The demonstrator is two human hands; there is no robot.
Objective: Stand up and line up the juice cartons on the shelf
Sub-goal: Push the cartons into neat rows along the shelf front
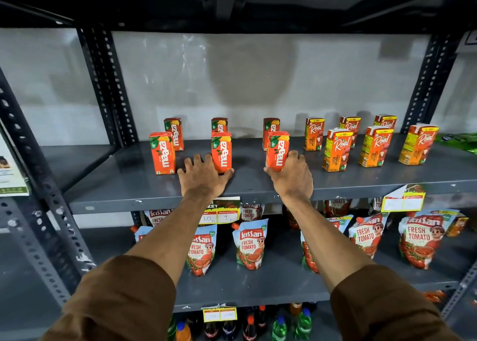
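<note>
Each hand's grip holds an upright Maaza carton: left hand (204, 175) the middle carton (221, 151), right hand (293, 176) the slightly tilted one (277, 151).

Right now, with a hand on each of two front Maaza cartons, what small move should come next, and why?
Probably straighten the carton in the right hand: it leans left, while the carton at the left hand stands upright.

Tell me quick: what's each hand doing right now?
Left hand: closed around the base of the middle front orange Maaza juice carton.
Right hand: gripping the right front orange Maaza juice carton.
</note>
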